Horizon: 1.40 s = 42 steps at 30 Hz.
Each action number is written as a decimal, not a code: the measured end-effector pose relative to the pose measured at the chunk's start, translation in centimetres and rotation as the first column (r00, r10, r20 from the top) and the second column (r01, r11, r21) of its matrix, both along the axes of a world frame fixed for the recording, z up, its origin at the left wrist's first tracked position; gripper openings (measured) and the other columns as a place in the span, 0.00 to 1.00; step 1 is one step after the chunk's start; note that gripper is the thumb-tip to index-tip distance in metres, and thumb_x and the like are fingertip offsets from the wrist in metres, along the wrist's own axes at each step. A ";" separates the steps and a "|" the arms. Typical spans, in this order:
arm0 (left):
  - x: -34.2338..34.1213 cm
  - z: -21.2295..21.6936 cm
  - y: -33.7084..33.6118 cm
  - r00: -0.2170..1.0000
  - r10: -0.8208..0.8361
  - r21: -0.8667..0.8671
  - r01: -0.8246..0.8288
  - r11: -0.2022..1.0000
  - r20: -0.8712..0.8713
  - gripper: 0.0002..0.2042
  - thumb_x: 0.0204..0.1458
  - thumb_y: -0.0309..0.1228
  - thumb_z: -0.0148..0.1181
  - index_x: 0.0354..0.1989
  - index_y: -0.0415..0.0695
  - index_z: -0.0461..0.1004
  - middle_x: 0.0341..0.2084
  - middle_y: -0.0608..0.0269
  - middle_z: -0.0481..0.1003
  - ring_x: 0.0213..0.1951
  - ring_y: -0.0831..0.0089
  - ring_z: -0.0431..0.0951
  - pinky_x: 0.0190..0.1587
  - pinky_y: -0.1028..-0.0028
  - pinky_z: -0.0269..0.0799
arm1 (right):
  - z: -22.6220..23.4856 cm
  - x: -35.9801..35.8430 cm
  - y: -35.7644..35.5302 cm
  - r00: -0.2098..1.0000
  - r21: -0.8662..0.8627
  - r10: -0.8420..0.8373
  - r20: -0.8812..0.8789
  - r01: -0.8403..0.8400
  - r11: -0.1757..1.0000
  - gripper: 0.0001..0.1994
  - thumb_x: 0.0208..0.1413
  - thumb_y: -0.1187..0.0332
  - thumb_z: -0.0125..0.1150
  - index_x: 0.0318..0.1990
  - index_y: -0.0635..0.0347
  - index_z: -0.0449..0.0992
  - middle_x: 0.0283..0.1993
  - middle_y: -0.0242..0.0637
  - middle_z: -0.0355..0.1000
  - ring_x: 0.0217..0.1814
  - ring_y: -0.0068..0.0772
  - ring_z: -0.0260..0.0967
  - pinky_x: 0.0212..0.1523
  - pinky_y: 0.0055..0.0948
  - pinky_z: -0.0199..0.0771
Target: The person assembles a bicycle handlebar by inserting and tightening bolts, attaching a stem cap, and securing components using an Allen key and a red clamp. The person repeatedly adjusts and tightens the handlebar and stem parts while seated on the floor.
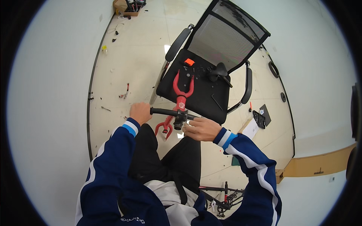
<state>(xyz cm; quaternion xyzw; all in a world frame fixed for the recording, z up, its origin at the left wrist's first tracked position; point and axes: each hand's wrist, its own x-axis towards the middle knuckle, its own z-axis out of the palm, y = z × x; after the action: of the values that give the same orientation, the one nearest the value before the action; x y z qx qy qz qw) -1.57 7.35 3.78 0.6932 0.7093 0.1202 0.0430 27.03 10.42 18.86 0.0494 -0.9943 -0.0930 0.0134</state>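
A black handlebar (164, 111) with a clamp-like stem (180, 117) at its middle lies across in front of me, over my knees. My left hand (140, 113) is closed round its left end. At the other side my right hand (203, 129) has its fingers bent in against the bar, close to the stem; its fingertips are partly hidden. Under the stem, a red bicycle fork (181, 94) reaches onto the chair seat, prongs pointing away from me. Another red forked part (164, 127) hangs below the bar between my legs; how the two join is hidden.
On the black office chair (201, 96) lie a saddle (218, 71), an orange piece (189, 62), a hex key (217, 102) and small hardware. A tool case (259, 119) is on the floor at right. Behind my right arm lies a bicycle frame (226, 197). Loose parts dot the left floor.
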 end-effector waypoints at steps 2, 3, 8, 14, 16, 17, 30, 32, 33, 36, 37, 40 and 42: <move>0.3 0.1 0.0 1.000 0.006 0.006 -0.005 1.000 -0.012 0.06 0.40 0.34 0.65 0.21 0.44 0.79 0.19 0.53 0.77 0.24 0.52 0.80 0.30 0.59 0.76 | -0.4 -1.3 0.3 1.000 0.004 0.012 0.002 -0.012 1.000 0.09 0.53 0.68 0.62 0.40 0.60 0.77 0.38 0.31 0.69 0.37 0.29 0.69 0.38 0.28 0.73; 0.5 0.0 0.0 0.999 0.019 0.015 -0.019 1.000 -0.030 0.06 0.40 0.34 0.65 0.21 0.44 0.79 0.19 0.53 0.77 0.24 0.52 0.80 0.30 0.59 0.76 | -0.6 -2.2 0.5 1.000 0.024 0.011 -0.003 -0.010 1.000 0.08 0.54 0.67 0.61 0.39 0.59 0.77 0.37 0.31 0.67 0.37 0.28 0.68 0.38 0.27 0.73; 0.4 0.1 -0.7 0.999 0.031 -0.008 -0.031 0.999 -0.014 0.07 0.40 0.35 0.66 0.21 0.44 0.79 0.19 0.54 0.78 0.25 0.55 0.80 0.31 0.60 0.76 | -2.9 -6.7 1.5 0.979 -0.096 -0.199 -0.049 0.194 0.976 0.10 0.56 0.62 0.62 0.32 0.59 0.77 0.31 0.34 0.67 0.30 0.33 0.72 0.32 0.31 0.74; 2.8 0.6 -0.6 0.999 -0.010 -0.013 0.011 1.000 0.033 0.07 0.40 0.35 0.67 0.23 0.44 0.80 0.20 0.53 0.78 0.27 0.54 0.82 0.32 0.61 0.77 | -4.1 -8.2 5.1 0.739 -0.202 -0.670 -0.073 0.647 0.736 0.11 0.55 0.63 0.62 0.27 0.59 0.82 0.27 0.41 0.74 0.29 0.45 0.75 0.29 0.40 0.74; 2.9 0.3 -0.8 0.999 -0.003 0.019 0.002 1.000 0.038 0.07 0.39 0.34 0.67 0.23 0.44 0.80 0.20 0.53 0.78 0.27 0.54 0.82 0.33 0.61 0.78 | -3.8 -8.4 5.4 0.683 -0.262 -0.730 -0.027 0.700 0.664 0.12 0.54 0.62 0.62 0.26 0.61 0.81 0.27 0.43 0.75 0.31 0.48 0.75 0.31 0.42 0.75; 2.9 0.4 -0.7 0.999 -0.007 0.001 0.007 1.000 0.047 0.08 0.39 0.34 0.67 0.24 0.44 0.80 0.20 0.53 0.78 0.27 0.54 0.82 0.33 0.61 0.78 | -3.7 -8.4 5.3 0.686 -0.273 -0.727 -0.041 0.692 0.668 0.12 0.54 0.63 0.62 0.26 0.61 0.80 0.28 0.43 0.75 0.31 0.48 0.75 0.31 0.43 0.75; 2.2 1.7 -1.0 1.000 -0.010 -0.024 0.010 1.000 -0.001 0.06 0.40 0.33 0.68 0.25 0.47 0.82 0.22 0.56 0.80 0.27 0.57 0.83 0.32 0.63 0.77 | -3.1 -8.3 4.1 0.766 -0.343 -0.641 -0.043 0.591 0.730 0.07 0.57 0.66 0.61 0.34 0.60 0.77 0.34 0.41 0.76 0.37 0.48 0.76 0.37 0.43 0.76; 1.9 1.5 -0.9 1.000 -0.015 -0.014 0.016 1.000 0.005 0.06 0.40 0.33 0.68 0.24 0.46 0.81 0.21 0.55 0.80 0.27 0.56 0.82 0.32 0.62 0.77 | -2.8 -7.6 4.0 0.776 -0.371 -0.629 -0.056 0.569 0.734 0.07 0.57 0.66 0.60 0.35 0.60 0.77 0.33 0.41 0.76 0.38 0.47 0.76 0.37 0.42 0.76; 1.8 1.1 -0.7 1.000 -0.021 -0.010 0.021 1.000 0.012 0.06 0.39 0.33 0.67 0.24 0.45 0.81 0.21 0.54 0.79 0.27 0.56 0.82 0.31 0.61 0.77 | -3.2 -7.5 4.0 0.774 -0.362 -0.632 -0.046 0.577 0.732 0.05 0.55 0.70 0.60 0.37 0.60 0.76 0.34 0.41 0.75 0.38 0.46 0.76 0.37 0.41 0.76; 1.7 0.4 -0.6 0.999 -0.044 0.011 0.044 0.999 0.012 0.07 0.40 0.34 0.67 0.24 0.45 0.79 0.21 0.54 0.79 0.26 0.55 0.81 0.31 0.59 0.77 | -4.4 -7.4 3.3 0.835 -0.284 -0.539 -0.110 0.493 0.822 0.06 0.51 0.74 0.60 0.38 0.60 0.76 0.35 0.39 0.73 0.38 0.44 0.75 0.37 0.39 0.76; 1.6 0.2 -0.6 0.999 -0.053 0.020 0.053 0.998 0.008 0.07 0.40 0.34 0.67 0.24 0.45 0.79 0.21 0.54 0.78 0.26 0.55 0.81 0.31 0.59 0.77 | -4.5 -7.4 3.5 0.842 -0.263 -0.530 -0.099 0.491 0.830 0.08 0.48 0.76 0.59 0.38 0.60 0.76 0.35 0.38 0.72 0.37 0.43 0.75 0.37 0.38 0.75; 1.7 0.9 -0.8 1.000 -0.018 -0.007 0.018 1.000 -0.010 0.05 0.41 0.33 0.67 0.23 0.47 0.81 0.22 0.56 0.80 0.27 0.57 0.82 0.31 0.63 0.77 | -4.8 -7.3 3.6 0.823 -0.298 -0.536 -0.185 0.473 0.829 0.08 0.48 0.76 0.60 0.37 0.60 0.75 0.35 0.38 0.72 0.37 0.43 0.75 0.37 0.37 0.75; 1.6 0.9 -0.9 1.000 -0.014 -0.007 0.014 1.000 -0.018 0.05 0.41 0.33 0.67 0.24 0.47 0.81 0.22 0.56 0.80 0.27 0.57 0.82 0.31 0.62 0.77 | -4.8 -7.3 3.7 0.834 -0.308 -0.519 -0.187 0.452 0.837 0.08 0.48 0.75 0.60 0.37 0.60 0.74 0.35 0.37 0.72 0.37 0.41 0.75 0.36 0.36 0.75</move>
<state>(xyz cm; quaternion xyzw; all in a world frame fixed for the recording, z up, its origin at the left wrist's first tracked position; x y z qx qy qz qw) 0.00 6.48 4.70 0.6992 0.7051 0.1112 0.0396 19.72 14.13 14.07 -0.2212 -0.9665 0.0274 0.1271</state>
